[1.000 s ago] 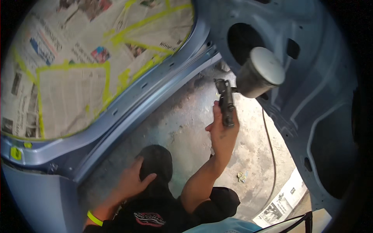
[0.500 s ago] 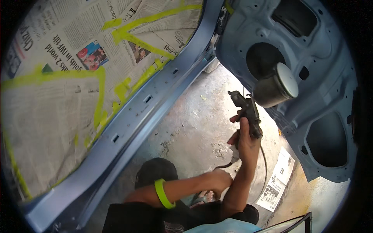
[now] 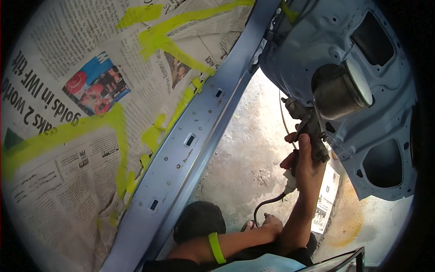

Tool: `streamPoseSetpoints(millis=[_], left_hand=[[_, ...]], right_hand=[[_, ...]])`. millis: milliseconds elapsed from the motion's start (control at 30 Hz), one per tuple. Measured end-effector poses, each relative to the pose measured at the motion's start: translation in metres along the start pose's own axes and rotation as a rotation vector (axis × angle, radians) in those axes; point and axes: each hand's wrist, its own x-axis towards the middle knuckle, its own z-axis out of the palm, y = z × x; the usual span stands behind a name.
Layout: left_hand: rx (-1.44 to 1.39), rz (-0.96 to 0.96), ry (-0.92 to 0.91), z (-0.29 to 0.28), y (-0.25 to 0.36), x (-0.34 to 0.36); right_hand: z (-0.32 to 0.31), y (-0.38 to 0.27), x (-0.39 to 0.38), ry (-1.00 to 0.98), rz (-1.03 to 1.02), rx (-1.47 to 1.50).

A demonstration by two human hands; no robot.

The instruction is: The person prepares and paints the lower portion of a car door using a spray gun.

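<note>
Right hand (image 3: 310,156) wrapped around the spray gun (image 3: 307,124), you hold its cup (image 3: 337,93) before the blue door panel (image 3: 390,122); positioning seems in hand, calling for a steady wrist and slack hose (image 3: 265,202) (your left hand (image 3: 273,225) sits low nearby, its hold unclear).

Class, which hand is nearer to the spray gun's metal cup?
Right: the right hand grips the spray gun just below the cup; the left hand is farther off, near the hose.

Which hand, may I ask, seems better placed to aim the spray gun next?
Probably the right hand: it grips the spray gun, while the left hand is lower in view, near the black hose.
</note>
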Motion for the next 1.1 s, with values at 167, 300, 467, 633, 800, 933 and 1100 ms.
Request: streamPoseSetpoints(millis=[167, 300, 467, 633, 800, 933, 1100], left_hand=[[-0.014, -0.009, -0.089, -0.002, 0.006, 0.002], [-0.021, 0.021, -0.112, -0.001, 0.002, 0.004], [-0.042, 0.068, -0.141, 0.000, -0.003, 0.004], [-0.045, 0.187, -0.197, 0.001, -0.009, -0.011], [-0.048, 0.358, -0.307, -0.020, -0.010, -0.034], [-0.018, 0.399, -0.361, -0.029, -0.010, -0.040], [-0.064, 0.327, -0.203, 0.019, -0.013, -0.022]], right_hand=[[0.012, -0.001, 0.011, 0.044, -0.059, -0.082], [0.016, 0.003, 0.017, 0.065, -0.071, -0.108], [0.017, 0.003, 0.019, 0.039, -0.057, -0.107], [0.011, 0.009, 0.025, 0.023, -0.023, -0.081], [0.007, 0.013, 0.026, -0.019, 0.010, -0.025], [0.003, 0.014, 0.027, -0.080, 0.005, -0.053], [-0.010, 0.007, 0.032, -0.078, -0.019, -0.090]])
